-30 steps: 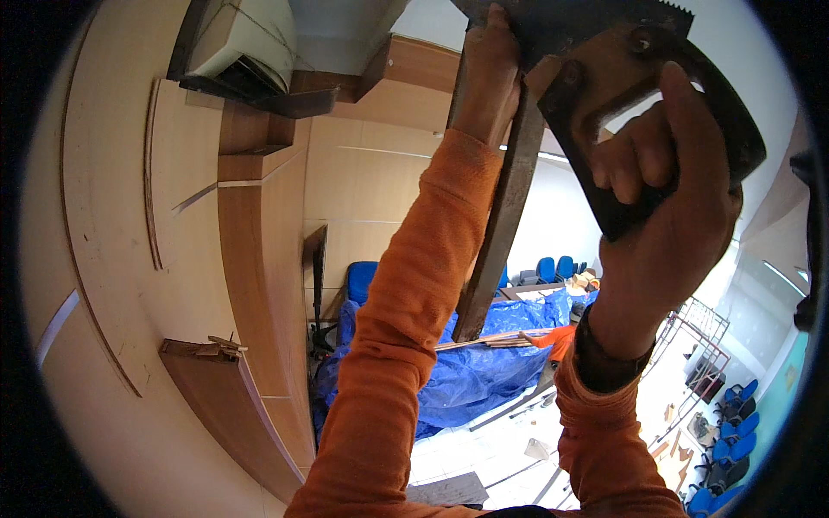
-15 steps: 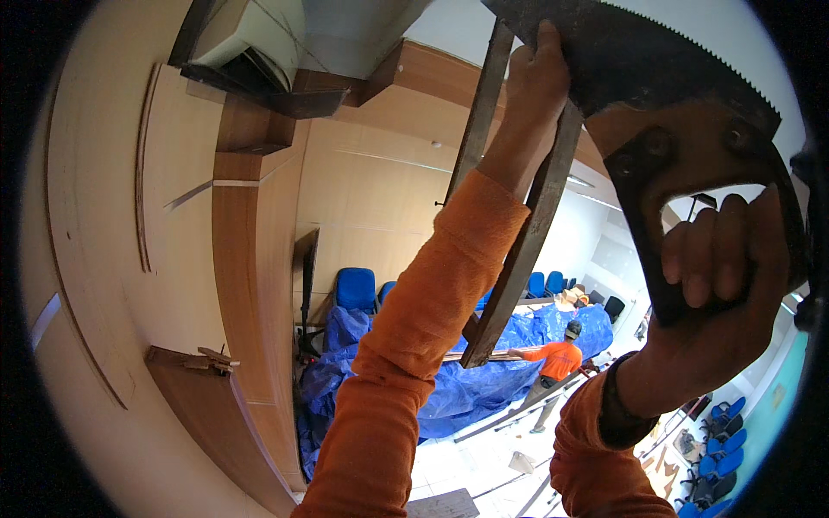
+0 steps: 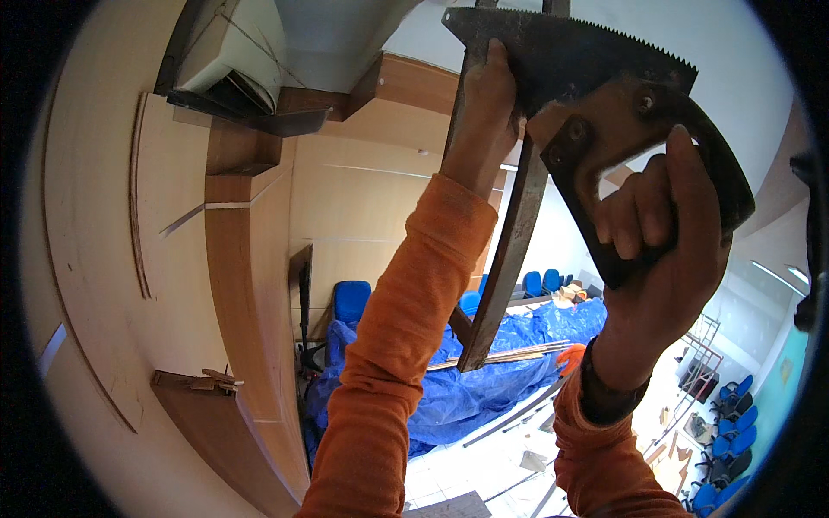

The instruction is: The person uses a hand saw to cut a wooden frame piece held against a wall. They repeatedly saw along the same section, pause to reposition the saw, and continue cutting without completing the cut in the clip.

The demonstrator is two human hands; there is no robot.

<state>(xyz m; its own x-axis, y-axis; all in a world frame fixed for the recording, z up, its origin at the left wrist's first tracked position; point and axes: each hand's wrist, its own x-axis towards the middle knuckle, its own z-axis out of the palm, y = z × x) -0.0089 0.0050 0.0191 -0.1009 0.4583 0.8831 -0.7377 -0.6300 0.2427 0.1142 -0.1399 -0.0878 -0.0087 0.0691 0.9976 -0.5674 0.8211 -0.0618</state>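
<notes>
Raised overhead, my left hand [image 3: 484,116] is closed around an upright dark wooden strip, part of a narrow frame [image 3: 501,268] with two long bars. Its thumb points up beside the toothed blade of a handsaw [image 3: 579,52]. My right hand [image 3: 652,229] grips the saw's dark wooden handle [image 3: 725,173], fingers through its opening. The blade lies across the upper part of the bars, teeth upward; whether it touches them I cannot tell. Both forearms have orange sleeves.
A panelled wooden wall [image 3: 104,216] with a broken board end [image 3: 199,380] is at left, beneath an air conditioner [image 3: 224,52]. Below are a blue tarp [image 3: 466,414] with strips on it, several blue chairs [image 3: 350,298], metal scaffolding [image 3: 699,345] and a mostly hidden person in orange [image 3: 570,356].
The saw and right hand swung right half a second ago and have now come back left. The person in orange below, clearly visible then, is mostly hidden behind my right arm now.
</notes>
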